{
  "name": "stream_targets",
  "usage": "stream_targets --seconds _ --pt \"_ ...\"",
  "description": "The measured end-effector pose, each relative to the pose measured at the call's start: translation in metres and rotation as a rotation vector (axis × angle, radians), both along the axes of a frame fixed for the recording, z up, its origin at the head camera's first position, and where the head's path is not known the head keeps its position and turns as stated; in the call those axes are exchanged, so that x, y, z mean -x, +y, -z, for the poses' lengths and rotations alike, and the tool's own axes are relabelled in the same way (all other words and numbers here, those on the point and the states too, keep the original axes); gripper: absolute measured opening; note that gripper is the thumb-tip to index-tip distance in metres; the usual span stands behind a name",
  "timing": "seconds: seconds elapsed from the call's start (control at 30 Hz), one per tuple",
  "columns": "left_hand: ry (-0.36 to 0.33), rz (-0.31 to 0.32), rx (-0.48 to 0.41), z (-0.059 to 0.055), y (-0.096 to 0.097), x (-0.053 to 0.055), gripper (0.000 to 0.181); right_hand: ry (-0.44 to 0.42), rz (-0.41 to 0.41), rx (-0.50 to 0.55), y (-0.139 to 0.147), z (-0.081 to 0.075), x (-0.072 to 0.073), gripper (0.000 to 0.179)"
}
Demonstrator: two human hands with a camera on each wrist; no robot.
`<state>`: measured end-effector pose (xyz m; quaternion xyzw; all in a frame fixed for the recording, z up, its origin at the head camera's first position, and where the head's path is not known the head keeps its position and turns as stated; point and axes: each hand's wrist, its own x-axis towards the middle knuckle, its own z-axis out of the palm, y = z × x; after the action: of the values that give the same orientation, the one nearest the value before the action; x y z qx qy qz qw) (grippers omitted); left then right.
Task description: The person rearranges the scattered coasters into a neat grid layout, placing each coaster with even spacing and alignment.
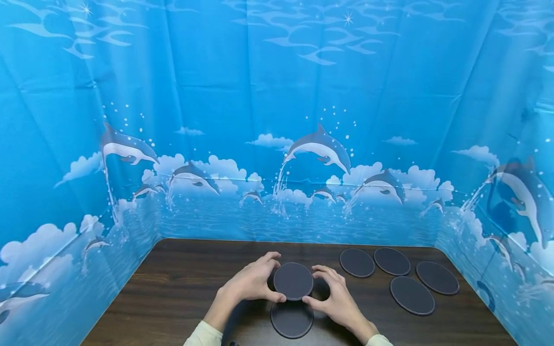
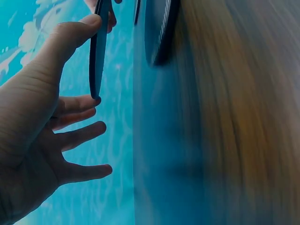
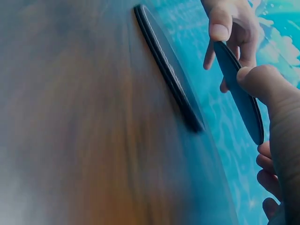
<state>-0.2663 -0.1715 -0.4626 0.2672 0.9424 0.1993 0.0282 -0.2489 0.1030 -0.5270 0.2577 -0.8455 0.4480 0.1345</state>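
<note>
Both hands hold a round dark coaster (image 1: pixel 293 281) with a stitched-looking rim, raised off the table. My left hand (image 1: pixel 252 282) pinches its left edge between the thumb and a finger; the other fingers are spread out in the left wrist view. On the opposite edge, my right hand (image 1: pixel 338 297) has its thumb on the coaster's face and a fingertip at the rim. Nearer to me, below the held one, lies another dark coaster (image 1: pixel 292 324) on the table. Its edge looks layered in the right wrist view; how many pieces lie there I cannot tell.
Several more dark coasters lie flat at the right of the table: one (image 1: pixel 357 263) at the back, one (image 1: pixel 412 295) in front, one (image 1: pixel 437 278) near the right edge. The wooden table (image 1: pixel 182 283) ends at a blue dolphin-print curtain (image 1: pixel 277 221) on three sides.
</note>
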Motion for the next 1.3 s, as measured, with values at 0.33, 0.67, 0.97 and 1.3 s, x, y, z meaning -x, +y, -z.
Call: stream_targets --seconds 0.33,0.67,0.97,1.3 --pt "0.040 0.076 0.060 0.007 0.058 0.000 0.083 -0.068 0.085 -0.002 0.058 0.003 -0.017 0.052" --pt "0.006 0.171 0.051 0.014 0.085 -0.006 0.075 -0.086 0.086 -0.046 0.096 0.006 -0.033 0.048" --pt "0.029 0.273 0.115 0.021 0.094 -0.013 0.071 -0.049 0.066 -0.156 0.113 0.010 -0.045 0.044" --pt "0.058 0.278 0.214 0.019 0.098 -0.020 0.063 -0.025 0.017 -0.229 0.117 0.013 -0.045 0.043"
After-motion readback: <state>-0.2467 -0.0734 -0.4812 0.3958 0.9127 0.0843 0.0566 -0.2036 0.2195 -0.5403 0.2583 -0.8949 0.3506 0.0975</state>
